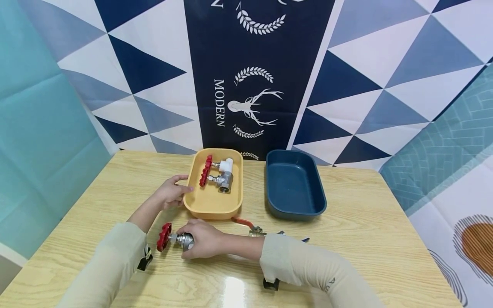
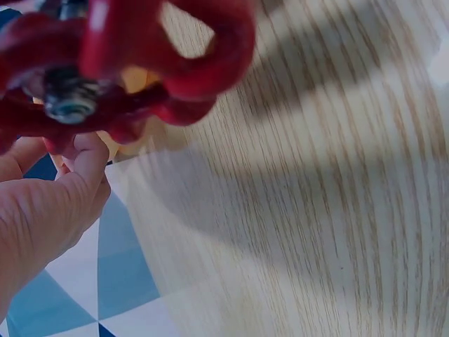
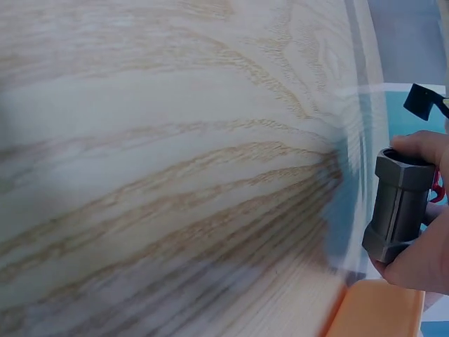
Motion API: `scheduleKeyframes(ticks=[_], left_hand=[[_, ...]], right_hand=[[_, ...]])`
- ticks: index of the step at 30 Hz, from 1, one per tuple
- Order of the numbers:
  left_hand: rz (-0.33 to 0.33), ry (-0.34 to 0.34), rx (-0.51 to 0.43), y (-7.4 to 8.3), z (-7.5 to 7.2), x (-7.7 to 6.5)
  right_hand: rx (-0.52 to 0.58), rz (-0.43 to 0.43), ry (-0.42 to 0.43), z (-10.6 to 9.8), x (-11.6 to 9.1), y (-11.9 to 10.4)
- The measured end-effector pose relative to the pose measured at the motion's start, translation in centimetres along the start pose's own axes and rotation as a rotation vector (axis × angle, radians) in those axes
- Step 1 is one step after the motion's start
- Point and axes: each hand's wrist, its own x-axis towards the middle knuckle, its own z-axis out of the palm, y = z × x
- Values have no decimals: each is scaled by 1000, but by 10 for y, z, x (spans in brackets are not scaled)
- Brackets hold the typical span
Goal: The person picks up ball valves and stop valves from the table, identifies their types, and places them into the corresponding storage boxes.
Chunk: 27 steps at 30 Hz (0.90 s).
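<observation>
My right hand (image 1: 204, 238) grips the metal body of a gate valve (image 1: 186, 242) in front of the yellow bin; its red handwheel points left. In the right wrist view the grey valve body (image 3: 400, 203) shows between thumb and fingers. At the yellow bin's (image 1: 212, 211) left side, my left hand (image 1: 173, 192) holds the rim, thumb over the inside. Two more valves lie in that bin: a white one (image 1: 226, 165) and a metal one (image 1: 224, 182), both with red handwheels. A red handwheel (image 2: 175, 49) looms close in the left wrist view.
A dark blue bin (image 1: 294, 188) stands to the right of the yellow one, with nothing in it. Behind my right forearm lies a ball valve (image 1: 256, 231) with a red lever, partly hidden. A blue-tipped piece (image 1: 305, 240) shows beside it. Patterned cloth hangs behind the table.
</observation>
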Motion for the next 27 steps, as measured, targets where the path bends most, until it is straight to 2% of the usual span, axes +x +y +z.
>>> scheduleKeyframes(ticks=[13, 22, 27], left_hand=[[-1, -13, -29, -2, 0, 2], [-7, -11, -6, -3, -1, 2], [-9, -4, 16, -1, -1, 3]], right_hand=[[56, 5, -14, -17, -14, -5], [76, -7, -6, -29, -22, -2], [139, 33, -20, -38, -26, -1]])
